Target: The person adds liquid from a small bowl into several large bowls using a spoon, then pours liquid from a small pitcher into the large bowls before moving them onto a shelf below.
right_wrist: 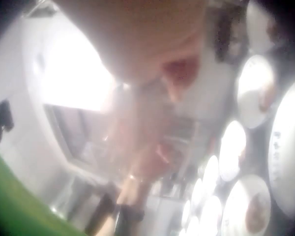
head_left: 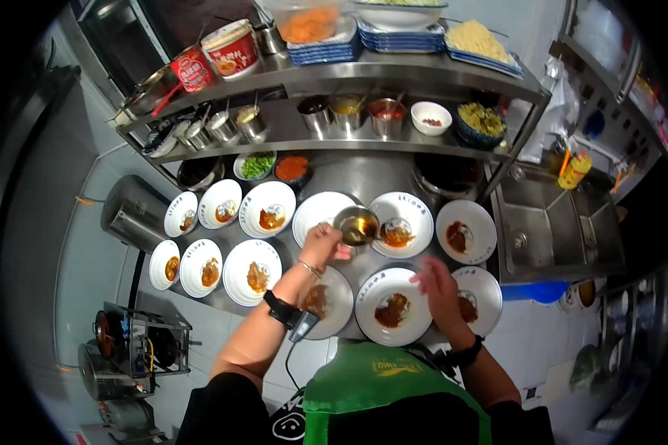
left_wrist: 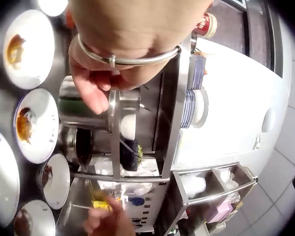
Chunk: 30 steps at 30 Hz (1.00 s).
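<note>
Head view: left hand (head_left: 323, 247) grips a metal cup (head_left: 357, 225) of amber liquid amid white bowls (head_left: 313, 211) on the bench (head_left: 364, 176), right hand (head_left: 439, 288) loosely open, empty; a tilted wrist could spill liquid.

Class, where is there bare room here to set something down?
Behind the white bowls, the steel worktop is bare between the red sauce bowl and large dark pot. The lower shelf has a gap between a pale-filled cup and the dark-sauce cup. The bowl rows are crowded.
</note>
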Each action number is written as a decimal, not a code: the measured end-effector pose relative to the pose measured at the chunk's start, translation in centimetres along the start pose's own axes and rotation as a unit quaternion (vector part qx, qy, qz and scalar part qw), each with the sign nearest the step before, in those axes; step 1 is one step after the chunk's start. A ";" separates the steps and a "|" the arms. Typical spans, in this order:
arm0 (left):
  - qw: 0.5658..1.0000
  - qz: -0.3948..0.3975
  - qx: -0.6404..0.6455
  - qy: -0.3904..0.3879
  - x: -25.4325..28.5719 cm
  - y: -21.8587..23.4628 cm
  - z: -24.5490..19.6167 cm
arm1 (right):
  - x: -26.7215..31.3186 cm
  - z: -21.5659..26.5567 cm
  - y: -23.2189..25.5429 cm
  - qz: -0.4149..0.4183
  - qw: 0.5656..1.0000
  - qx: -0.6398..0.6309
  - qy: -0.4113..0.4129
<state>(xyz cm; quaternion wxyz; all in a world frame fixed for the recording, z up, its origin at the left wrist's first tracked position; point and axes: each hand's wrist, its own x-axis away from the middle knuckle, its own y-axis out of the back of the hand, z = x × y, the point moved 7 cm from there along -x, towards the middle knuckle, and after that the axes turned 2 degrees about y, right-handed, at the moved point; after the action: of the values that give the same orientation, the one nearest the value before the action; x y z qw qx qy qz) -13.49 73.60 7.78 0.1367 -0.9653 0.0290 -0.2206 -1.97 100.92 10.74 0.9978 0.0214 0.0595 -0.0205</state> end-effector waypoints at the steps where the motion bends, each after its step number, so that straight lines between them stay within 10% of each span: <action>1: 1.000 -0.012 -0.007 -0.011 -0.9 0.8 -2.0 | 0.2 -0.9 0.9 -0.007 0.999 -0.026 -0.029; 12: 0.976 -0.158 0.052 -0.144 -15.6 12.3 -21.3 | 6.6 -5.5 6.4 -0.103 0.984 -0.063 -0.131; 21: 0.937 -0.232 0.205 -0.161 -24.3 15.7 -22.8 | 8.8 -6.3 7.8 -0.171 0.971 -0.029 -0.167; 30: 0.975 -0.164 0.086 -0.124 -27.9 7.5 -21.4 | 8.4 -7.1 6.3 -0.183 0.960 -0.036 -0.210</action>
<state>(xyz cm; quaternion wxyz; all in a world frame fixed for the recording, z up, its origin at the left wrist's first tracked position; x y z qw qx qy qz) -47.85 64.26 12.60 0.1837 -0.9615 -0.1657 -0.1200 5.81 107.24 2.90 0.9672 -0.0304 -0.1475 -0.2047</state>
